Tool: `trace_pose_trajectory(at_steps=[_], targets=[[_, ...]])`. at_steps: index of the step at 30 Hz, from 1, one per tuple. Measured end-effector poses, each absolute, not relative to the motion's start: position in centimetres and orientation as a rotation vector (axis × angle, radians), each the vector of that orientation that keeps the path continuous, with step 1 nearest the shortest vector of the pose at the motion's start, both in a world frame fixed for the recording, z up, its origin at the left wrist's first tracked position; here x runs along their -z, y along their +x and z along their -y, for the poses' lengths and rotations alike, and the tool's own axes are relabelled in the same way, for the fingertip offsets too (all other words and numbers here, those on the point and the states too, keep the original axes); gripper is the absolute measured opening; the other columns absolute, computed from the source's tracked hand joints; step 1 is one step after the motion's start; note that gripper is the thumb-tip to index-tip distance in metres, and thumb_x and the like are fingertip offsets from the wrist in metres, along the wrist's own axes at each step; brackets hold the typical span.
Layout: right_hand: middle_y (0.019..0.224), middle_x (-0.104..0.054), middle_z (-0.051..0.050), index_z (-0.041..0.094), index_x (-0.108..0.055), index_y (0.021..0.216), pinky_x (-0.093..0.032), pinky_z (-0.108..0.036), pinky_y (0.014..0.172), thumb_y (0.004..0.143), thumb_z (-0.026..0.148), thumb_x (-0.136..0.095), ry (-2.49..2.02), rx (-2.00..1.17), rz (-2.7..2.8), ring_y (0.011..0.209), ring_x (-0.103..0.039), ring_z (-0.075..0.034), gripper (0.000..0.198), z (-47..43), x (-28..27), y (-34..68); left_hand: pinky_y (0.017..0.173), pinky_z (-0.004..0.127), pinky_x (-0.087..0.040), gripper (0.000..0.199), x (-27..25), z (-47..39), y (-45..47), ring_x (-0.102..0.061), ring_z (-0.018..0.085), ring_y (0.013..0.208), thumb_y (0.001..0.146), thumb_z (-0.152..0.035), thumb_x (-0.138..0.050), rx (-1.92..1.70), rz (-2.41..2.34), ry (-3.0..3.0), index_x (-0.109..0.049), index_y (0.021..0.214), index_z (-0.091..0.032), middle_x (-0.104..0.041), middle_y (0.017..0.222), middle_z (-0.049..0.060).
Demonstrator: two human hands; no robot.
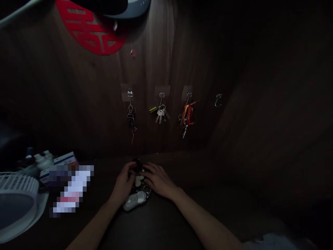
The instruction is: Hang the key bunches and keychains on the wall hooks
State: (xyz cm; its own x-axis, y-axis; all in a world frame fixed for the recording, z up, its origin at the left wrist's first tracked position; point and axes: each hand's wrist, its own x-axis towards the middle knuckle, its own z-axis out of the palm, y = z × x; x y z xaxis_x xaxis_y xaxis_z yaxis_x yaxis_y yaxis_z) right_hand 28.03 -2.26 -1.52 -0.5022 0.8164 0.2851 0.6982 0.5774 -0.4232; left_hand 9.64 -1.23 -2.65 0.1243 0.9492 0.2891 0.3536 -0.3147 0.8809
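A bunch of keys (139,181) lies on the dark tabletop between my two hands, with light key heads, a metal ring and a dark part at its far end. Attached at the near end is a pale, rounded fob (135,200) resting flat. My left hand (126,182) curls round the left side of the bunch, its thumb and forefinger at the dark part. From the other side, my right hand (158,180) grips the bunch with bent fingers. Shadow hides the exact fingertip contact.
On the wall hang a dark keyring (130,116), silver keys (161,113) and a red-yellow lanyard with keys (186,114). A bare hook (218,100) is further right. At left stand a white slatted basket (19,182), white bottles (43,161) and a box (64,158).
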Motion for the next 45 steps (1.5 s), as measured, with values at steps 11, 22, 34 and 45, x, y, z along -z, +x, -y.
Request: trace_pose_trajectory(at_steps=[11, 22, 34, 45], targets=[[0.076, -0.067, -0.004, 0.020, -0.066, 0.070, -0.034, -0.035, 0.089, 0.088, 0.026, -0.048, -1.508, 0.055, 2.065, 0.090, -0.056, -0.019, 0.026, 1.4, 1.1, 31.7, 0.085, 0.036, -0.047, 0.028, 2.0, 0.5, 8.3, -0.061, 0.022, 0.096, 0.080, -0.032, -0.044, -1.256, -1.501, 1.650, -0.054, 0.104, -0.022, -0.063, 0.106, 0.005], [0.087, -0.063, -0.003, 0.021, -0.060, 0.082, -0.034, -0.035, 0.083, 0.078, 0.023, -0.061, -1.485, -0.084, 2.087, 0.091, -0.052, -0.020, 0.005, 1.5, 1.7, 31.1, 0.081, 0.033, -0.048, 0.024, 1.6, 0.7, 8.5, -0.062, 0.021, 0.093, 0.082, -0.033, -0.044, -1.340, -1.480, 1.711, -0.057, 0.099, -0.022, -0.066, 0.099, 0.004], [0.065, -0.057, 0.004, 0.019, -0.060, 0.068, -0.039, -0.024, 0.063, 0.071, 0.032, -0.063, -1.154, -1.027, 1.400, 0.065, -0.052, -0.012, 0.014, 2.4, -2.2, 26.8, 0.096, 0.038, -0.040, 0.039, 0.5, 3.1, 9.9, -0.054, 0.022, 0.112, 0.080, -0.030, -0.054, -1.062, -1.084, 1.996, -0.052, 0.119, -0.027, -0.060, 0.120, 0.004], [0.066, -0.061, 0.000, 0.016, -0.060, 0.069, -0.037, -0.020, 0.049, 0.066, 0.035, -0.070, -0.818, -1.397, 0.915, 0.052, -0.053, -0.009, 0.022, 1.9, 0.8, 25.1, 0.082, 0.030, -0.048, 0.034, -0.4, 3.0, 10.1, -0.063, 0.021, 0.093, 0.076, -0.038, -0.056, -1.127, -0.998, 1.394, -0.062, 0.104, -0.019, -0.070, 0.099, 0.004]])
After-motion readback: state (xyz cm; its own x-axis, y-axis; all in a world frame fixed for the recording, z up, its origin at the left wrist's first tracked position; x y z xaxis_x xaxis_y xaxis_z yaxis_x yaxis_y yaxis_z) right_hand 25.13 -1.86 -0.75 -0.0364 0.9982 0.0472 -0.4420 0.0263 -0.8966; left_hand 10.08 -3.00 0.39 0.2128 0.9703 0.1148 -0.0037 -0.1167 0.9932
